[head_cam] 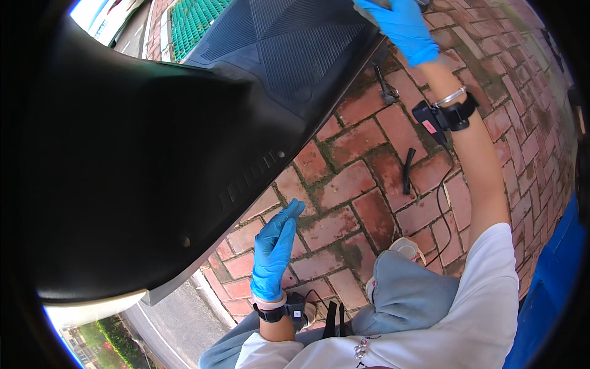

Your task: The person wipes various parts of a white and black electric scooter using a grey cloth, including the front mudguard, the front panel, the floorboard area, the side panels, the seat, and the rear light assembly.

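My right hand (405, 32), in a blue glove, is at the top edge beside the ribbed black footboard (295, 41) of a scooter. A greyish cloth (367, 13) shows under its fingers, partly cut off by the frame. Nothing is visible in my blue-gloved left hand (274, 253); its fingers lie together with the thumb slightly apart. That hand hovers over the brick paving, near the lower edge of the scooter's black body panel (184, 152) but apart from it.
Red paving bricks (341, 184) cover the ground. On them lies a short black strip (408, 170); a black metal part with a ring (388, 92) is below the footboard. A cable (443, 217) hangs from my right wrist device (431, 122). A blue object (548, 286) stands at right.
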Motion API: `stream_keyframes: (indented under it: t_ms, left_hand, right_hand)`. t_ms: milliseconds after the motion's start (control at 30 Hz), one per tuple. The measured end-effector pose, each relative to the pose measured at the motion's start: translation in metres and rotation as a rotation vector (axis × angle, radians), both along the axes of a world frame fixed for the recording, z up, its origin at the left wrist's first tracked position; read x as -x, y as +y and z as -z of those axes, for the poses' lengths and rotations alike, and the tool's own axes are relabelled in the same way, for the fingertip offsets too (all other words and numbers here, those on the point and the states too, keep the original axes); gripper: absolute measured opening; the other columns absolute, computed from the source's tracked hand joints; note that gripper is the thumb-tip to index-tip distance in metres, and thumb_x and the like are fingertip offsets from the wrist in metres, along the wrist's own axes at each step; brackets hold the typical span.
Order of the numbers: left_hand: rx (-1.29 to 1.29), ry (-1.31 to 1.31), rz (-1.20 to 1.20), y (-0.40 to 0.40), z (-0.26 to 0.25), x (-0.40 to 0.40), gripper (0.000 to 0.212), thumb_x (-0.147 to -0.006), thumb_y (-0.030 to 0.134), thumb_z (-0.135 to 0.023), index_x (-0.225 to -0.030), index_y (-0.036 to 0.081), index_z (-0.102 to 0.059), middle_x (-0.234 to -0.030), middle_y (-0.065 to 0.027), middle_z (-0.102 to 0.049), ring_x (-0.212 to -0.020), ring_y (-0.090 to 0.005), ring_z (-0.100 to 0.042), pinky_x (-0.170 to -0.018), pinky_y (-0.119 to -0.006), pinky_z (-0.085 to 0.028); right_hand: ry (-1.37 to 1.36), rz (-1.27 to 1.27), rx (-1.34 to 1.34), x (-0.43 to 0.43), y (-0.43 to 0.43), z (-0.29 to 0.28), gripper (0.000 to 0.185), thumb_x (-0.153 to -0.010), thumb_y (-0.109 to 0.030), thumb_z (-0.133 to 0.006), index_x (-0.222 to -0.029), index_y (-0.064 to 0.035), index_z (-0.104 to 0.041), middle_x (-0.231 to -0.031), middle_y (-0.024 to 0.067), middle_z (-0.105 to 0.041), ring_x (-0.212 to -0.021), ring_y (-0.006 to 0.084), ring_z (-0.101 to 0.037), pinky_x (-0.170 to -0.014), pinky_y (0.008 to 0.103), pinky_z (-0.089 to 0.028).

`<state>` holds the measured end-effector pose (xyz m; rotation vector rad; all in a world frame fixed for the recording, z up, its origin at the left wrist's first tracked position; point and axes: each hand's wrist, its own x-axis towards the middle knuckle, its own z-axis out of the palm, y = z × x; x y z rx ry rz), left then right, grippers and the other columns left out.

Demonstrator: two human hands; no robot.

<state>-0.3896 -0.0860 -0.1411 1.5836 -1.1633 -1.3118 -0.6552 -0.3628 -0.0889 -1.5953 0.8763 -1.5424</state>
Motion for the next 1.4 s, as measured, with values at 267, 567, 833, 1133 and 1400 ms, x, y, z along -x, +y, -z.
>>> stream_keyframes:
  t_ms: [267,567,833,1133,1400]
  left_hand:
    - [-0.142,-0.054,0.052,-0.006,0.013,0.011,0.035,-0.095,0.008,-0.048,-0.129,0.0,-0.05,-0.12,-0.0118,-0.061,-0.11,-0.0146,-0.055,-0.094,-0.026,-0.042]
    - [-0.078,-0.025,0.048,0.002,0.025,0.041,0.036,-0.094,0.004,-0.049,-0.13,0.0,-0.049,-0.119,-0.0113,-0.061,-0.106,-0.0118,-0.056,-0.091,-0.023,-0.042]
    - [0.049,0.006,0.188,-0.033,0.003,0.064,0.034,-0.094,0.007,-0.049,-0.127,-0.001,-0.052,-0.113,-0.0108,-0.064,-0.103,-0.0122,-0.057,-0.09,-0.025,-0.042]
    - [0.252,0.345,0.15,-0.083,-0.066,0.085,0.037,-0.095,0.027,-0.049,-0.115,-0.003,-0.058,-0.104,-0.0144,-0.066,-0.097,-0.0218,-0.063,-0.088,-0.032,-0.046]
    - [0.465,0.754,-0.138,-0.072,-0.058,0.066,0.025,-0.093,0.024,-0.047,-0.096,0.003,-0.061,-0.096,-0.0088,-0.065,-0.101,-0.0287,-0.062,-0.086,-0.032,-0.049]
  right_hand:
    - [1.034,0.376,0.643,-0.024,-0.072,0.096,0.043,-0.084,-0.041,-0.06,-0.121,-0.0193,-0.059,-0.116,0.0088,-0.057,-0.106,0.0272,-0.054,-0.088,0.0407,-0.046]
    - [1.176,0.205,0.671,-0.046,-0.001,0.092,0.035,-0.078,-0.043,-0.064,-0.11,-0.0259,-0.064,-0.1,0.001,-0.058,-0.087,0.0215,-0.059,-0.071,0.0357,-0.05]
    - [1.101,0.644,0.37,-0.055,-0.075,0.088,0.041,-0.085,-0.053,-0.054,-0.109,-0.022,-0.064,-0.109,0.007,-0.059,-0.098,0.0271,-0.059,-0.08,0.0436,-0.048]
    - [1.424,0.318,0.007,-0.058,-0.01,0.044,0.035,-0.087,-0.047,-0.053,-0.099,-0.0148,-0.062,-0.094,0.0111,-0.064,-0.088,0.0298,-0.064,-0.071,0.0455,-0.053]
    - [1.23,0.48,0.241,-0.065,0.019,0.08,0.03,-0.088,-0.043,-0.053,-0.09,-0.0148,-0.062,-0.083,0.0072,-0.063,-0.078,0.0251,-0.065,-0.059,0.0388,-0.053]
